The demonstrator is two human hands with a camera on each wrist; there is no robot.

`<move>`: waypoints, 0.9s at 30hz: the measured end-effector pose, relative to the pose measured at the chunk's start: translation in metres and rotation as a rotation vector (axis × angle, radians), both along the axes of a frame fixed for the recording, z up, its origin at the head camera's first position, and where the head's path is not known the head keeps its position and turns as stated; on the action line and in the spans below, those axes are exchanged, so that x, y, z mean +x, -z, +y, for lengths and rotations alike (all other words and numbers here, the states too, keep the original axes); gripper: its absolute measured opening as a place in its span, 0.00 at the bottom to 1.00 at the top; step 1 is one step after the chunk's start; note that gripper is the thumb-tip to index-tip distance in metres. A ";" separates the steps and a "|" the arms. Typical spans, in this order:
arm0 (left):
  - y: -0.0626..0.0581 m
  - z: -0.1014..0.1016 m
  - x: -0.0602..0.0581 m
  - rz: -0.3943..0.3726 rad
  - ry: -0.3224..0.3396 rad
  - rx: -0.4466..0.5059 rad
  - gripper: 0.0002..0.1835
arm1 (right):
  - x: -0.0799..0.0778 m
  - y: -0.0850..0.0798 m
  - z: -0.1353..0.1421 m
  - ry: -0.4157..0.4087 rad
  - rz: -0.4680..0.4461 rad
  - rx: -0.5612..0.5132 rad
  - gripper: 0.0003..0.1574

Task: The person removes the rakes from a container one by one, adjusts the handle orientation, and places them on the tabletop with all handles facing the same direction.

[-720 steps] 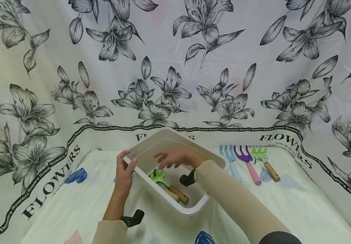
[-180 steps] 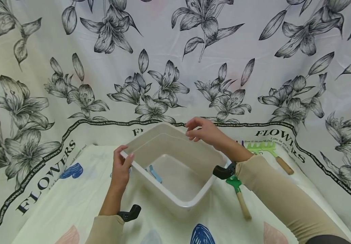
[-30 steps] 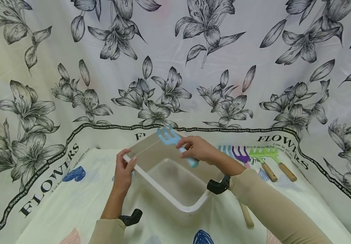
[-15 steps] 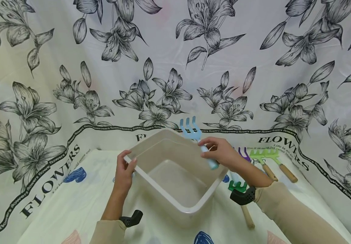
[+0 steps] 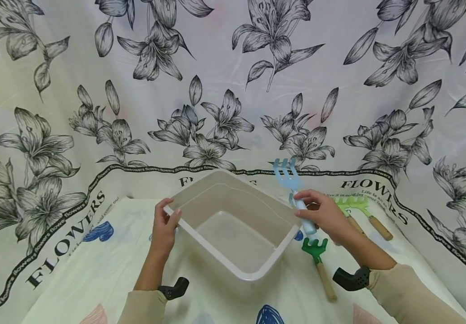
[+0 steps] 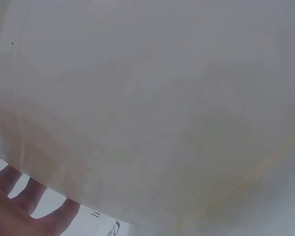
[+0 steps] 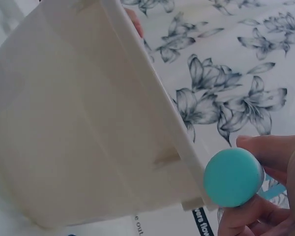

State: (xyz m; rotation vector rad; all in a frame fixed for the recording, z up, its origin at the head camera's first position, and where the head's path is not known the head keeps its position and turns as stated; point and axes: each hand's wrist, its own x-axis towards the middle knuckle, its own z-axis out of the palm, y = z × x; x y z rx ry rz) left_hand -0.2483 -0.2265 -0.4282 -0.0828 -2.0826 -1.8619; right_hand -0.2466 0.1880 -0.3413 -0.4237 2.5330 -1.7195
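Note:
A pale beige plastic basin [image 5: 220,265] stands tilted in front of me. My left hand [image 5: 165,229] grips its left corner rim, thumb inside; in the left wrist view its fingers [image 6: 64,216] show beside the basin's wall [image 6: 147,98]. My right hand [image 5: 326,216] holds a light blue hand rake [image 5: 288,181] by its handle, tines up, just beyond the basin's right corner. In the right wrist view the rake's turquoise handle end [image 7: 233,177] shows between thumb and fingers. Below that hand lies a dark green hand rake [image 5: 317,261] with a wooden handle.
Two light green rakes [image 5: 356,204] with wooden handles lie at the right. A second light blue rake [image 5: 291,199] is mostly hidden behind the held one. A flower-printed curtain [image 5: 233,112] hangs behind the cloth-covered surface [image 5: 95,270].
My right hand has carried the light blue rake rightward from over the basin to past its right corner. Rakes seen in the basin earlier are outside it. The left hand keeps its grip.

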 end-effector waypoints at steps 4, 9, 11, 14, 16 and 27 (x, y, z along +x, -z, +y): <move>0.000 -0.001 0.000 -0.002 0.003 0.008 0.25 | 0.005 0.003 0.011 0.041 -0.012 0.010 0.29; 0.000 0.000 0.001 0.001 0.003 0.012 0.26 | 0.013 0.014 0.026 0.088 -0.026 0.044 0.29; 0.000 0.000 0.001 0.001 0.002 0.005 0.26 | 0.017 0.022 0.033 0.110 -0.042 0.056 0.29; 0.000 0.000 0.001 0.003 -0.003 0.002 0.26 | 0.024 0.036 0.042 0.124 -0.084 0.053 0.29; 0.000 0.000 0.001 0.000 -0.005 -0.003 0.25 | 0.029 0.045 0.048 0.133 -0.101 0.053 0.29; -0.001 0.001 0.001 -0.006 -0.007 -0.012 0.25 | 0.051 0.084 0.077 0.208 -0.235 0.081 0.30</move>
